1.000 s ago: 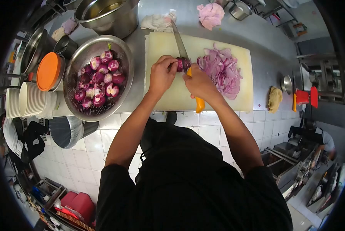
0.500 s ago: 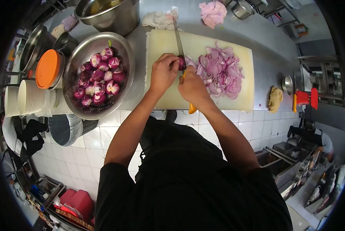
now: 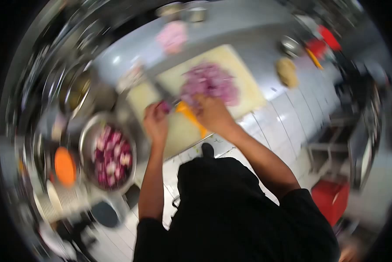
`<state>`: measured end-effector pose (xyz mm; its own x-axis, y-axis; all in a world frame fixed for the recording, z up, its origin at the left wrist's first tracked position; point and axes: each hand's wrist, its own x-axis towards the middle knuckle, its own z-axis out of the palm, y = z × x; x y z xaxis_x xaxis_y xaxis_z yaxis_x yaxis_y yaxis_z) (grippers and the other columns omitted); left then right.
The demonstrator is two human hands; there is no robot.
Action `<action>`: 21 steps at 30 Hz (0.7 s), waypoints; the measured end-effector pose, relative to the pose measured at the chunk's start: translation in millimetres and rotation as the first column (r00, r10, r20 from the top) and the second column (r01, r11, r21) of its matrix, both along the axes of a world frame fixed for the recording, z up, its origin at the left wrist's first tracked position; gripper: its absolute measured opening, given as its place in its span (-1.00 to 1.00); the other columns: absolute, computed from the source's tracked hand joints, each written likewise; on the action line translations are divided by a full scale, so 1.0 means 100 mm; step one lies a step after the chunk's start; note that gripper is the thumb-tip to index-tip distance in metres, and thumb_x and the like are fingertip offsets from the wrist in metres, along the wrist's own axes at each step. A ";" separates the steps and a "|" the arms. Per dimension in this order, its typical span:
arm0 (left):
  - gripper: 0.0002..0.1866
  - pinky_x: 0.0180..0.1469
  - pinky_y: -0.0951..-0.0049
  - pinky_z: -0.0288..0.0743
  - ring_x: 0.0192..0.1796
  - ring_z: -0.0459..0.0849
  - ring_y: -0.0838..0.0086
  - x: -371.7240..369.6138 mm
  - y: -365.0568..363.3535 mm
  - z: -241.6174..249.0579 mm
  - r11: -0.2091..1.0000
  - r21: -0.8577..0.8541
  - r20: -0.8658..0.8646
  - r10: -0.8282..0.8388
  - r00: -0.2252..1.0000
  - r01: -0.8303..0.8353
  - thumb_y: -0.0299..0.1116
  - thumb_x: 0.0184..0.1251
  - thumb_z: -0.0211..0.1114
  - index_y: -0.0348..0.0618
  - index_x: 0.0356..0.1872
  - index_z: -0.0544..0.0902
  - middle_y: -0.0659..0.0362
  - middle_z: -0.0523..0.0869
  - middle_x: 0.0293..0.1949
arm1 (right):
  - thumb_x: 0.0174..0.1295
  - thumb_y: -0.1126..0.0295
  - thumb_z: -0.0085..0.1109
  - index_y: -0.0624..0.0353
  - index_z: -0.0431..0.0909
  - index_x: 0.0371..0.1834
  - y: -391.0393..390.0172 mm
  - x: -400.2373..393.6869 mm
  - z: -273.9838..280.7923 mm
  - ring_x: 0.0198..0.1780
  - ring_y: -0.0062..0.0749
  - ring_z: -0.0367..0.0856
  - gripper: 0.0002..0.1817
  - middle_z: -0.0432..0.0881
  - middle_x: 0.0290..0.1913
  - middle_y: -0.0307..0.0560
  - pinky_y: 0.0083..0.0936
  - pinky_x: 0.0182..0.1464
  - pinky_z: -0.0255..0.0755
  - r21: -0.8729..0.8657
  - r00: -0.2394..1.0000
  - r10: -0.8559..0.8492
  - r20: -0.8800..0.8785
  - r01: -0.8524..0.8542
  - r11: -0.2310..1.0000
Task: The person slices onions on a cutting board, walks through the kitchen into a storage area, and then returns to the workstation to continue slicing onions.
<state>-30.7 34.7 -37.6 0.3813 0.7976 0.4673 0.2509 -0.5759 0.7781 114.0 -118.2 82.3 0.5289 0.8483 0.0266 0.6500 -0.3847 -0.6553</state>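
Head view: our left hand [image 3: 156,124] pinches the onion [image 3: 166,107] beside the knife [image 3: 189,115] on the board [image 3: 248,89]; we should curl fingertips clear. Our right hand [image 3: 212,113] adjoins the sliced onion [image 3: 213,83], its grip too blurred to tell.

Upper body: one black garment [image 3: 239,218], broad across the torso, rounded at its far edge; surface plain and dark, seams too dim to separate. Left sleeve [image 3: 149,240] and right sleeve [image 3: 308,214]: both black, short, loose in cut, ending near the elbow. Left forearm [image 3: 156,174] and right forearm [image 3: 259,155]: bare. Left hand [image 3: 156,124] and right hand [image 3: 215,115]: bare, finger outlines blurred. Waist, left side: thin dark loop [image 3: 175,201], cord-like, beside the garment. Footwear: one dark shoe [image 3: 208,150], rounded toe, finer detail lost to blur
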 end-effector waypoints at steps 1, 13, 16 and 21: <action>-0.78 -0.03 0.41 0.61 -0.14 0.76 0.33 0.01 -0.02 0.07 0.999 -0.051 -0.001 -0.017 1.000 0.017 -0.61 0.42 0.23 -0.19 -0.01 0.74 0.05 0.78 -0.17 | 0.28 0.41 0.29 0.25 0.63 0.03 -0.18 0.04 0.03 -0.16 0.14 0.76 -0.72 0.76 -0.26 0.22 -0.14 -0.05 0.64 0.113 0.992 -0.082 -0.098 0.092 0.989; -0.56 0.15 0.32 0.58 0.03 0.70 0.25 0.06 -0.28 0.60 0.982 0.130 0.039 -0.144 0.989 0.138 -0.19 0.65 0.19 -0.44 0.20 0.61 -0.06 0.74 0.03 | 0.29 0.45 0.18 0.18 0.71 -0.24 -3.22 -0.56 -0.58 -0.20 0.11 0.73 -0.88 0.75 -0.31 0.12 -0.10 -0.10 0.58 -0.133 0.676 -0.705 -0.214 0.695 0.707; -0.61 -0.08 0.21 0.54 -0.25 0.59 0.21 0.28 -1.47 1.39 0.907 -0.036 0.061 -0.416 0.907 0.419 -0.19 0.62 0.18 -0.41 -0.24 0.65 -0.03 0.67 -0.32 | 0.28 0.42 0.18 0.17 0.71 -0.24 -4.02 -0.85 -0.79 -0.21 0.10 0.73 -0.87 0.75 -0.32 0.10 -0.10 -0.09 0.58 -0.171 0.568 -0.794 -0.215 0.779 0.604; -0.68 -0.10 0.44 0.54 -0.17 0.65 0.49 1.04 -3.46 0.98 0.368 -0.484 -0.055 -0.918 0.392 0.794 -0.30 0.66 0.07 -0.32 0.10 0.67 0.15 0.72 -0.14 | 0.26 0.43 0.15 0.17 0.70 -0.22 -5.39 -1.29 -0.82 -0.14 0.12 0.73 -0.85 0.77 -0.26 0.12 -0.08 -0.04 0.58 -0.136 0.306 -0.900 -0.310 0.923 0.360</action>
<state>73.3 -311.2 60.7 0.9999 0.0111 0.0014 0.0023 -0.3288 0.9444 -14.7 -657.5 -0.1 0.9507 -0.1769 -0.2548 -0.3101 -0.5635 -0.7657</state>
